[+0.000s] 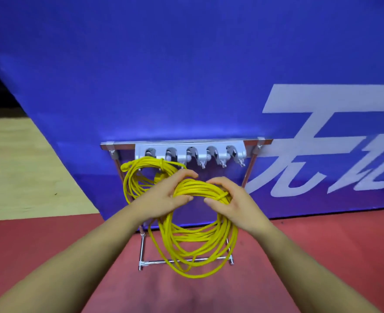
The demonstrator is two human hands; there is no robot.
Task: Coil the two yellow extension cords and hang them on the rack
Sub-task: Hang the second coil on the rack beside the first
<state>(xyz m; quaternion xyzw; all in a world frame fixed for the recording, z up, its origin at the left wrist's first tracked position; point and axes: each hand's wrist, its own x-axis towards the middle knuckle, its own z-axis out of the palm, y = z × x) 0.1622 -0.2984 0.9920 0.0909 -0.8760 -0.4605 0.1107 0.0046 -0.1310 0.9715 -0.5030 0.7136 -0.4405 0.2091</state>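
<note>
One yellow extension cord (133, 177) hangs coiled from the left hooks of the white hook rail (189, 154), which sits on a metal rack frame (141, 249). A second yellow cord (197, 240) is coiled in a loose hoop in front of the rack, below the middle hooks. My left hand (163, 195) grips the top of this coil from the left. My right hand (229, 204) grips the same bundle from the right, fingers curled over the strands. The coil's lower loops dangle down to the rack's bottom bar.
A blue banner (186, 75) with white lettering stands right behind the rack. Red floor matting (310, 256) lies under and around the rack, and pale wooden flooring (17, 166) shows at the left. Three hooks to the right on the rail carry nothing.
</note>
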